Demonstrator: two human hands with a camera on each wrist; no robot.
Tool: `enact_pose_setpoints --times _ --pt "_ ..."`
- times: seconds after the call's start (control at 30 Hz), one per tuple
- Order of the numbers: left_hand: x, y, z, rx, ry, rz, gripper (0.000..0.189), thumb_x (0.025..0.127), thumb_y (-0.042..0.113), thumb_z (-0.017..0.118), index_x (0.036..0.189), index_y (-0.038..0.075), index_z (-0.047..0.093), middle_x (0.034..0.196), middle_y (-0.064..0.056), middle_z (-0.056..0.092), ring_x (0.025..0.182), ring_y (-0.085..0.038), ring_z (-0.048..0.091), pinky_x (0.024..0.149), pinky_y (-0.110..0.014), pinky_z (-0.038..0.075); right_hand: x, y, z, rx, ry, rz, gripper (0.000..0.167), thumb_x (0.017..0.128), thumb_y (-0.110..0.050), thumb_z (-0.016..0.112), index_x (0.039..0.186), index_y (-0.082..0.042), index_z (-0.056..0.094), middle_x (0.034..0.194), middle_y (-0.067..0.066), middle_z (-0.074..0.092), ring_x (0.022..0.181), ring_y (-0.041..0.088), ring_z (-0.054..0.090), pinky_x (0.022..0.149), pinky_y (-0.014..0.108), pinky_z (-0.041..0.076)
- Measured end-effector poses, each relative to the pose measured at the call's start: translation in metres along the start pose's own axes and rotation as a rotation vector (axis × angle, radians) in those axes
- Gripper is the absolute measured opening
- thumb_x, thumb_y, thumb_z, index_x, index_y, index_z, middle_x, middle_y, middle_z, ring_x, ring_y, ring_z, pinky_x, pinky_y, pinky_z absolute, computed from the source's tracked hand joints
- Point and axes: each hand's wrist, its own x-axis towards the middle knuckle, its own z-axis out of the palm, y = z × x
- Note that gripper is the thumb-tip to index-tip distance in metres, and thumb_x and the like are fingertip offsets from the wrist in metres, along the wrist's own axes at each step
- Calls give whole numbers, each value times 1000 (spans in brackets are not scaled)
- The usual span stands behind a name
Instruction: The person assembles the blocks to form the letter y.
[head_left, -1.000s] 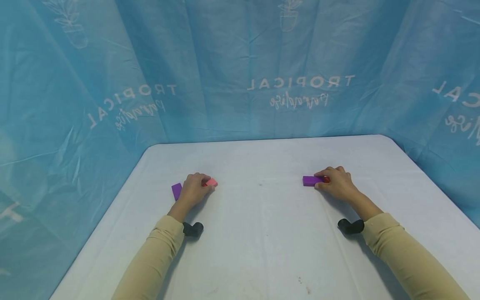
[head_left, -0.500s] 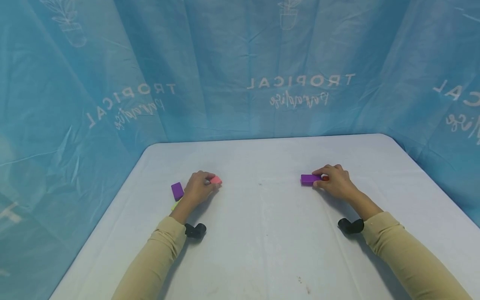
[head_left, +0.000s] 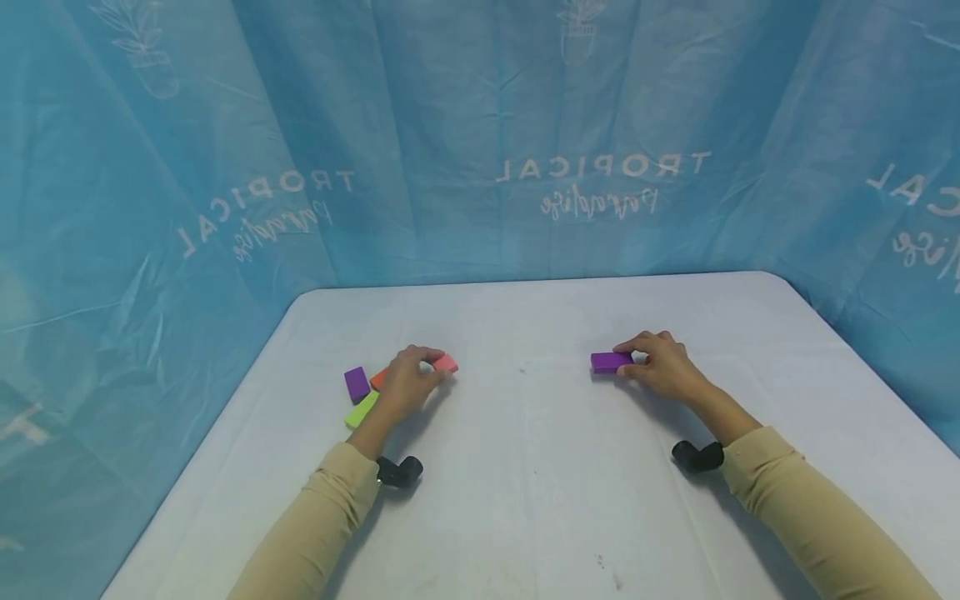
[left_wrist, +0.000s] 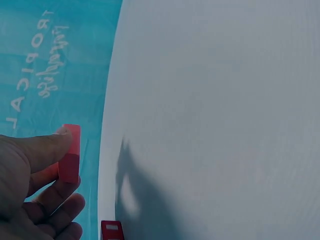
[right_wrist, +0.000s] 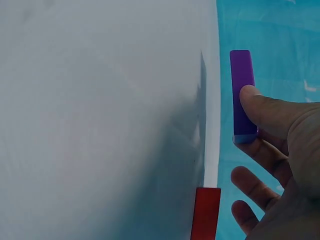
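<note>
My left hand (head_left: 408, 383) pinches a small pink block (head_left: 446, 363) between thumb and fingers over the left part of the table. In the left wrist view the same pink block (left_wrist: 70, 155) stands on edge under the thumb. On the right, my right hand (head_left: 663, 367) pinches a purple block (head_left: 611, 362) near its right end. The right wrist view shows that purple block (right_wrist: 242, 100) between thumb and forefinger, the other fingers loosely bent. A red block (right_wrist: 205, 215) lies on the table below this hand; in the head view the hand hides it.
Left of my left hand lie a second purple block (head_left: 357, 385), an orange block (head_left: 380, 379) and a lime green block (head_left: 362, 409). A white cloth covers the table (head_left: 525, 483). Behind it hangs a blue printed curtain (head_left: 450, 167).
My left hand has moved right with the pink block, uncovering the orange and green blocks. The right hand has shifted slightly left with its purple block; the red block is now hidden.
</note>
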Motion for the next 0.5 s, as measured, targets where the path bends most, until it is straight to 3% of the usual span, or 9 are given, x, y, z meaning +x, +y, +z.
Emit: enact_pose_setpoints --times 0.5 --pt "-14 29 21 -77 3 10 38 85 25 69 121 17 62 122 -5 60 121 -24 51 99 -46 44 2 -11 6 41 -42 -47 38 85 -25 69 121 -15 64 121 9 61 113 29 42 89 48 31"
